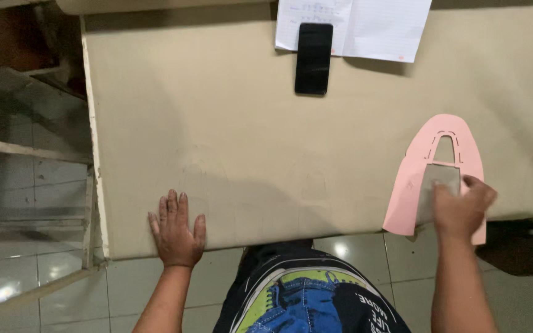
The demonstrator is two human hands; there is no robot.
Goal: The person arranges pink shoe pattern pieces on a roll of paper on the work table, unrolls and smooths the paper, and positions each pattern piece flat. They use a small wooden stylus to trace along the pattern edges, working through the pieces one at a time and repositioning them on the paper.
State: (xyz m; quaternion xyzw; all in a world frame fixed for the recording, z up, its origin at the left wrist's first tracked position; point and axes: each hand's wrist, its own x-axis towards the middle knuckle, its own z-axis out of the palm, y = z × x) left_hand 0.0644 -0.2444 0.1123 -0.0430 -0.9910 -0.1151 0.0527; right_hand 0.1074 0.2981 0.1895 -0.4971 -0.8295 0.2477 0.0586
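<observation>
The left hand [177, 231] lies flat on the beige tabletop [248, 142] near its front left corner, palm down, fingers spread and holding nothing. The right hand [462, 209] is at the front right edge, its grip closed on a small grey rectangular piece [437, 185] that rests on a pink shoe-shaped pattern [408, 185]. The pattern is a flat cut-out with a rounded top, a narrow arched opening in its upper part and dashed lines around that opening; its lower end hangs a little past the tabletop's front edge, over the tiled floor [44, 283]. At the far side, well apart from both hands, a black phone [314, 58] lies face up, its upper end overlapping a sheet of white paper [377, 24]
</observation>
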